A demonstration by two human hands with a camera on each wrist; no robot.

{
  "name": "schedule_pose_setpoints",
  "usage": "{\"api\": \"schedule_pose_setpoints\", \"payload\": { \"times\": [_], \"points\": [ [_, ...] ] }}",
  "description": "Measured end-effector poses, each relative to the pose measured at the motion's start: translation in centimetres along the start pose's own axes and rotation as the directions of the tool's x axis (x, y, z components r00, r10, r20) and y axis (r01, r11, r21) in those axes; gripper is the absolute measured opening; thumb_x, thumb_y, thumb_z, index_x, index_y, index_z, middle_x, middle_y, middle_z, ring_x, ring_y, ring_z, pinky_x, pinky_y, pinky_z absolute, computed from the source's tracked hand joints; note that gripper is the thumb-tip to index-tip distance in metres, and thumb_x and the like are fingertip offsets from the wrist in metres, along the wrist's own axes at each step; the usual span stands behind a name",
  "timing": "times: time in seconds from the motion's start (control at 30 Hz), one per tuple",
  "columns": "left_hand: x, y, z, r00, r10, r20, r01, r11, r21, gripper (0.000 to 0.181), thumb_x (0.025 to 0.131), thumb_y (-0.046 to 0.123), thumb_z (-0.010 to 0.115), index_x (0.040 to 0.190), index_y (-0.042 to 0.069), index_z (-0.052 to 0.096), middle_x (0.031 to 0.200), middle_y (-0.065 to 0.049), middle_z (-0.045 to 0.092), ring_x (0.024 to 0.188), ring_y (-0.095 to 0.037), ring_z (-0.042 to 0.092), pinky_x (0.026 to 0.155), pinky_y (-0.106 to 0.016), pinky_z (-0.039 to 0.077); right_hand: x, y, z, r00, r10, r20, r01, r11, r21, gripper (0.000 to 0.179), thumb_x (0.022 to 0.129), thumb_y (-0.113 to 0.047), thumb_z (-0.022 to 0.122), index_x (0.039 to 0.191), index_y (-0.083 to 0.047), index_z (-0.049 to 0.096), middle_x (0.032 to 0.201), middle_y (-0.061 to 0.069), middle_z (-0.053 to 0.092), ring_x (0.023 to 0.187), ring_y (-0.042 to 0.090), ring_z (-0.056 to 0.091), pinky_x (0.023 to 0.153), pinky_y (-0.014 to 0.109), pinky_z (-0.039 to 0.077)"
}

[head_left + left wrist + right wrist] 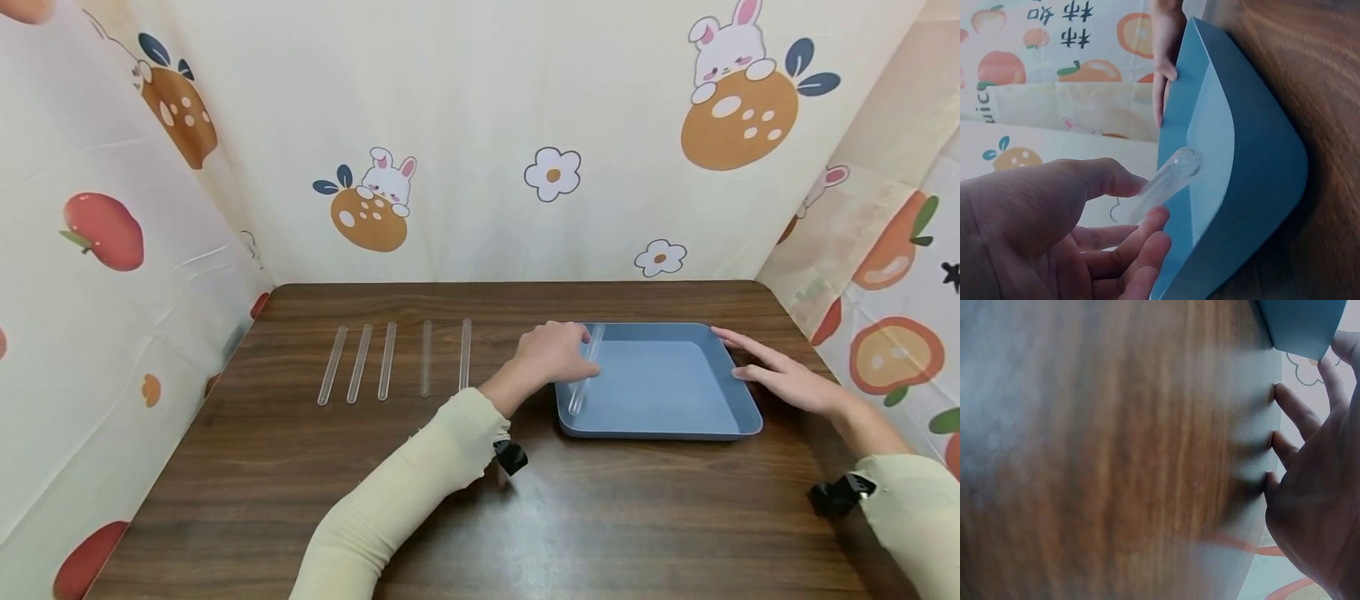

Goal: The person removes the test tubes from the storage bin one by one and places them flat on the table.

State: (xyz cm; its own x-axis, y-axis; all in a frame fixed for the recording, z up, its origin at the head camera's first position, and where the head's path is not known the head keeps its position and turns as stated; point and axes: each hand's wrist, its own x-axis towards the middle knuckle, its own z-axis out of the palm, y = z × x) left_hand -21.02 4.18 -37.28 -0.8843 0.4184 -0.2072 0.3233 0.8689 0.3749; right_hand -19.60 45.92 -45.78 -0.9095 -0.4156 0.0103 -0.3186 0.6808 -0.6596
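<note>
My left hand pinches a clear test tube between thumb and fingers, over the left end of a blue tray. In the left wrist view the rounded end of the test tube points toward the tray's inside; whether it touches the tray floor I cannot tell. Spread fingers of my right hand lie along the tray's right side, thumb and forefinger at its rim. The right wrist view has the other fingertips of this hand down at the table.
Several more clear test tubes stand apart in a row on the left of the brown wooden table, such as the leftmost tube and the rightmost tube. A patterned curtain encloses the table's back and sides.
</note>
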Motion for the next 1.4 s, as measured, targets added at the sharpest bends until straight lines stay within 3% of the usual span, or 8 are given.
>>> {"api": "schedule_pose_setpoints", "payload": {
  "times": [0.13, 0.3, 0.57, 0.8, 1.0, 1.17, 1.27, 1.4],
  "points": [
    [0.0, -1.0, -0.2, 1.0, -0.001, -0.013, 0.001, 1.0, -0.031, 0.055, 0.104, 0.046, 0.074, 0.154, 0.025, 0.069, 0.138, 0.0, 0.08, 0.086, -0.018, 0.07, 0.061, -0.032, 0.05, -0.2, 0.0, 0.0, 1.0, 0.007, 0.0, -0.007, 1.0, 0.0, 0.07, 0.116, -0.014, 0.058, 0.18, -0.017, 0.029, 0.152, -0.047, 0.029, 0.134, -0.032, 0.031, 0.096, 0.001, 0.029],
    [-0.3, -2.6, -0.6, 0.999, -0.032, -0.018, 0.031, 0.997, -0.064, 0.056, 0.105, 0.045, 0.073, 0.156, 0.024, 0.066, 0.138, -0.001, 0.079, 0.089, -0.019, 0.067, 0.06, -0.032, 0.045, -0.1, 0.0, 0.0, 1.0, 0.022, 0.001, -0.022, 1.0, -0.007, 0.07, 0.116, -0.016, 0.058, 0.18, -0.019, 0.029, 0.153, -0.045, 0.029, 0.134, -0.032, 0.03, 0.096, 0.001, 0.029],
    [-0.9, -5.2, -1.8, 0.995, -0.092, -0.028, 0.087, 0.987, -0.133, 0.051, 0.105, 0.041, 0.075, 0.152, 0.021, 0.069, 0.103, -0.001, 0.08, 0.071, -0.017, 0.058, 0.055, -0.031, 0.038, 0.1, 0.1, -0.3, 1.0, 0.021, 0.004, -0.021, 1.0, -0.011, 0.071, 0.116, -0.016, 0.058, 0.18, -0.019, 0.029, 0.154, -0.045, 0.028, 0.134, -0.033, 0.03, 0.096, 0.001, 0.03],
    [-1.7, -7.1, -2.2, 0.979, -0.166, -0.115, 0.154, 0.982, -0.112, 0.051, 0.101, 0.04, 0.075, 0.149, 0.022, 0.071, 0.114, -0.003, 0.082, 0.094, -0.025, 0.073, 0.071, -0.04, 0.054, 0.0, -0.2, -0.2, 1.0, 0.019, 0.004, -0.019, 1.0, -0.002, 0.07, 0.116, -0.016, 0.058, 0.18, -0.019, 0.028, 0.153, -0.047, 0.028, 0.134, -0.033, 0.029, 0.096, 0.0, 0.028],
    [-1.8, -8.5, -2.5, 0.966, -0.231, -0.112, 0.219, 0.97, -0.11, 0.056, 0.102, 0.043, 0.076, 0.152, 0.021, 0.069, 0.119, -0.006, 0.082, 0.1, -0.028, 0.075, 0.076, -0.044, 0.06, -0.2, -0.4, -0.2, 1.0, 0.013, 0.005, -0.013, 1.0, -0.001, 0.07, 0.116, -0.015, 0.058, 0.18, -0.018, 0.029, 0.152, -0.047, 0.029, 0.134, -0.032, 0.03, 0.096, 0.0, 0.028],
    [1.1, -11.6, -0.2, 0.966, -0.241, -0.094, 0.23, 0.966, -0.116, 0.06, 0.099, 0.052, 0.077, 0.152, 0.025, 0.069, 0.113, -0.001, 0.081, 0.09, -0.022, 0.07, 0.069, -0.04, 0.056, -0.1, -0.5, -0.3, 1.0, 0.003, 0.004, -0.003, 1.0, 0.004, 0.07, 0.116, -0.014, 0.057, 0.18, -0.017, 0.029, 0.153, -0.048, 0.029, 0.135, -0.032, 0.031, 0.096, 0.001, 0.029],
    [4.2, -14.2, 2.2, 0.964, -0.247, -0.097, 0.238, 0.966, -0.101, 0.063, 0.097, 0.057, 0.076, 0.152, 0.028, 0.07, 0.109, 0.001, 0.08, 0.083, -0.021, 0.067, 0.063, -0.04, 0.052, -0.1, -0.5, -0.2, 1.0, -0.003, 0.002, 0.003, 1.0, 0.007, 0.07, 0.116, -0.013, 0.057, 0.18, -0.017, 0.029, 0.154, -0.048, 0.029, 0.135, -0.031, 0.031, 0.097, 0.001, 0.03],
    [6.2, -15.8, 3.8, 0.958, -0.27, -0.097, 0.265, 0.962, -0.06, 0.065, 0.094, 0.06, 0.076, 0.151, 0.031, 0.07, 0.115, 0.003, 0.08, 0.081, -0.019, 0.068, 0.059, -0.039, 0.054, -0.1, -0.5, -0.2, 1.0, -0.001, 0.002, 0.001, 1.0, 0.007, 0.07, 0.116, -0.013, 0.058, 0.18, -0.017, 0.029, 0.154, -0.048, 0.03, 0.135, -0.031, 0.031, 0.097, 0.001, 0.029]
  ]
}}
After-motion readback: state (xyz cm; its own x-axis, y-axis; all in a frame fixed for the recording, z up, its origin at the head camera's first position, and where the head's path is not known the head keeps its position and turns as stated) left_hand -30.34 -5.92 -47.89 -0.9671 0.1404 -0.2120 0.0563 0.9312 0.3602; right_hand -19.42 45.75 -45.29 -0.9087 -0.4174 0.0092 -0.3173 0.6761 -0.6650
